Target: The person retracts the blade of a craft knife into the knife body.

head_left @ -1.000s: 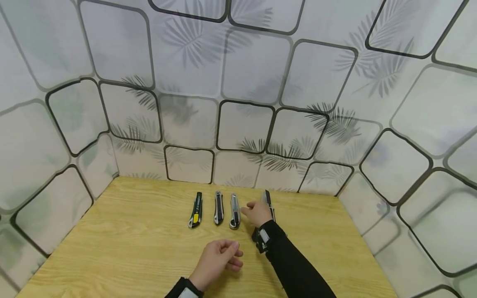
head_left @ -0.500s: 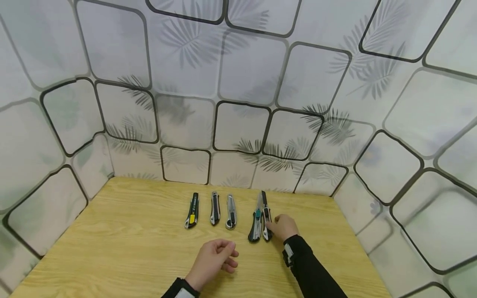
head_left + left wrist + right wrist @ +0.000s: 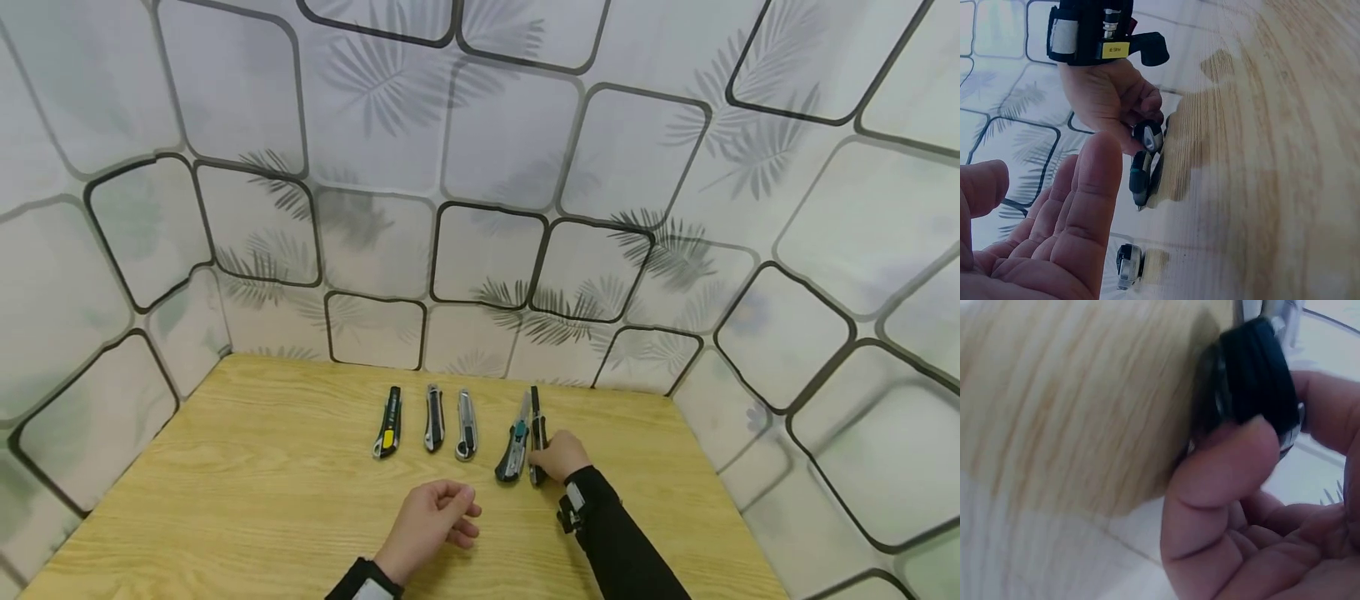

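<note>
My right hand (image 3: 564,455) pinches the rightmost utility knife (image 3: 537,477) between thumb and fingers near its lower end. In the right wrist view this knife (image 3: 1257,372) shows a black end, close over the wood. Just left of it lies a utility knife with a teal slider (image 3: 514,450), its blade out and its tip leaning toward the held one. Lower in the head view is my left hand (image 3: 431,527), fingers loosely bent and holding nothing. Its relaxed palm and fingers (image 3: 1054,231) fill the lower left of the left wrist view.
Farther left lie a black utility knife with a yellow slider (image 3: 387,425), a silver-and-black one (image 3: 434,419) and a silver one (image 3: 466,427), roughly in a row. The wooden table (image 3: 262,467) ends at a patterned curtain-like backdrop (image 3: 495,250) behind and on both sides.
My right hand has moved right, from over the teal-slider knife to the rightmost one, which has since turned onto its side. The teal-slider knife's lower end has shifted slightly left. The left hand stays put.
</note>
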{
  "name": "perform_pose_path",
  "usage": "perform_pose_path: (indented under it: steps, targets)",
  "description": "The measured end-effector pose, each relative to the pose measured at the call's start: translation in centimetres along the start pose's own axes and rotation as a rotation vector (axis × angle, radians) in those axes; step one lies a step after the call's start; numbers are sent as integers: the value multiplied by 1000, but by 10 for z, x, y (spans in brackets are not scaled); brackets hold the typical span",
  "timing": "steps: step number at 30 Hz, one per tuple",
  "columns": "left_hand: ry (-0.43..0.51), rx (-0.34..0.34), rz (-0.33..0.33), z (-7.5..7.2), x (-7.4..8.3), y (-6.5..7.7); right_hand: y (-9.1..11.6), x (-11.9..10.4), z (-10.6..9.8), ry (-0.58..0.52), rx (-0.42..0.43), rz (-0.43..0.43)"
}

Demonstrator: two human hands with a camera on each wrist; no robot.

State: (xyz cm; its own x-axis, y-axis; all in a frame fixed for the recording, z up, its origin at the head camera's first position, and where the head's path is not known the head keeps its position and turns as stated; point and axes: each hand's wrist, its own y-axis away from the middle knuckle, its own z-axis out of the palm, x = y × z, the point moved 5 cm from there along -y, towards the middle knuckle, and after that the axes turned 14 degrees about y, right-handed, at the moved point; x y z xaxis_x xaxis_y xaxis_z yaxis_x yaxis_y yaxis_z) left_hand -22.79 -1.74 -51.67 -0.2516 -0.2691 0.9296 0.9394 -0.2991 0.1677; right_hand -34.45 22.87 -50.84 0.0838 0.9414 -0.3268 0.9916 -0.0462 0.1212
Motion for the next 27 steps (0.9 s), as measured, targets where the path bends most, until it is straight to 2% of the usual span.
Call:
perform_pose_path:
  steps: [4, 6, 8, 10, 13, 17, 20, 23, 25, 27]
  targets:
    - [-8, 0, 4, 0, -1, 0, 8, 11, 0, -127, 0, 53]
    - [-20, 8, 11, 0, 0, 0, 15, 14, 1, -257, 24, 69]
    - [-36, 28, 29, -1, 1, 0, 25, 11, 3, -439, 36, 58]
    - [-53, 70, 58, -4, 4, -1, 38, 1, 8, -605, -2, -1]
    - [-80, 158, 132, -9, 12, -1, 61, -25, 19, -777, -174, -148]
    - [-65, 250, 221, -15, 23, 0, 91, -62, 35, -820, -402, -316]
    - [-14, 272, 232, -19, 25, 1, 106, -81, 45, -817, -470, -364]
    - [13, 287, 212, -22, 24, 3, 113, -90, 53, -835, -501, -374]
    - [34, 294, 204, -24, 25, 4, 116, -92, 57, -873, -531, -396]
    - [54, 304, 201, -26, 26, 5, 119, -93, 59, -953, -603, -439]
